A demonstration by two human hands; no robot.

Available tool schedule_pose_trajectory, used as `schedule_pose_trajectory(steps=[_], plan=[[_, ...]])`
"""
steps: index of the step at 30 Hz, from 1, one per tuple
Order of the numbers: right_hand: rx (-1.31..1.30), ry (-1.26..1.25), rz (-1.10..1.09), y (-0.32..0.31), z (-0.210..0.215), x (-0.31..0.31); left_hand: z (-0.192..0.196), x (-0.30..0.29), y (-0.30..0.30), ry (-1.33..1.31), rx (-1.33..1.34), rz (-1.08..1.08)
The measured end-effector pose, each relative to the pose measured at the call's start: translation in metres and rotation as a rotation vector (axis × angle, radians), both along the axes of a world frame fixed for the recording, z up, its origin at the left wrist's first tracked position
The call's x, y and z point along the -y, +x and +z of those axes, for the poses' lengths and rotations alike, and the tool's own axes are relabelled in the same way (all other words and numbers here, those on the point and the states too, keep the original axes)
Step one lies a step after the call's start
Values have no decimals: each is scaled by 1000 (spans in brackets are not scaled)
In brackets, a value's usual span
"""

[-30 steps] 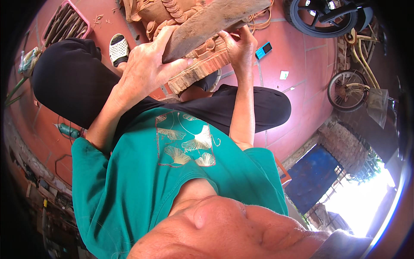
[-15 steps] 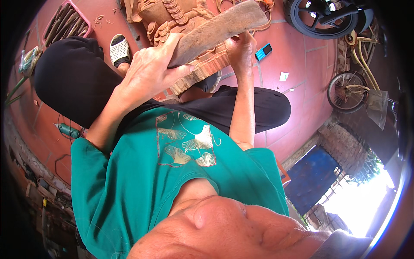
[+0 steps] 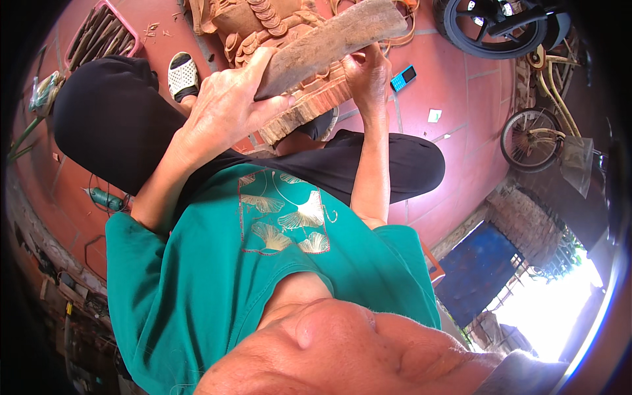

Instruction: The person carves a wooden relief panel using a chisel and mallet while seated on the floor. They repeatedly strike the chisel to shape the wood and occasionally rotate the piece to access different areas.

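wooden mallet (image 3: 332, 43) gripped in left hand (image 3: 227, 108) fingers; right hand (image 3: 368, 72) fingers pinched against the carving (image 3: 263, 26).

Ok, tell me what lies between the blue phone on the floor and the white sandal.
In the head view, between the blue phone and the white sandal lie the wood carving, the wooden mallet and both hands, left hand, right hand.

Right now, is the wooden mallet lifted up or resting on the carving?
Lifted: the left hand holds the wooden mallet slanted above the carving.
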State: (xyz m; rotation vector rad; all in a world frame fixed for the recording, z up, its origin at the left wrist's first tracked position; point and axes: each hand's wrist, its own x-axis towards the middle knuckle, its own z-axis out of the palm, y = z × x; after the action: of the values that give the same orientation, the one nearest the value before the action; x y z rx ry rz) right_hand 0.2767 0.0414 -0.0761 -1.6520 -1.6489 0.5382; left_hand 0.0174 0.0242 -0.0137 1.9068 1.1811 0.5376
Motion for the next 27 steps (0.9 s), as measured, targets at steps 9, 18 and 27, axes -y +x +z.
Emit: schedule_pose_trajectory(steps=[9, 18, 27], plan=[[-82, -4, -59, 7, 9, 5, -1, 0, -1, 8, 60, 71], [-99, 19, -1, 6, 2, 6, -2, 1, 0, 33, 44, 67], [-80, 25, 35, 7, 0, 5, 3, 0, 1, 1, 136, 91]])
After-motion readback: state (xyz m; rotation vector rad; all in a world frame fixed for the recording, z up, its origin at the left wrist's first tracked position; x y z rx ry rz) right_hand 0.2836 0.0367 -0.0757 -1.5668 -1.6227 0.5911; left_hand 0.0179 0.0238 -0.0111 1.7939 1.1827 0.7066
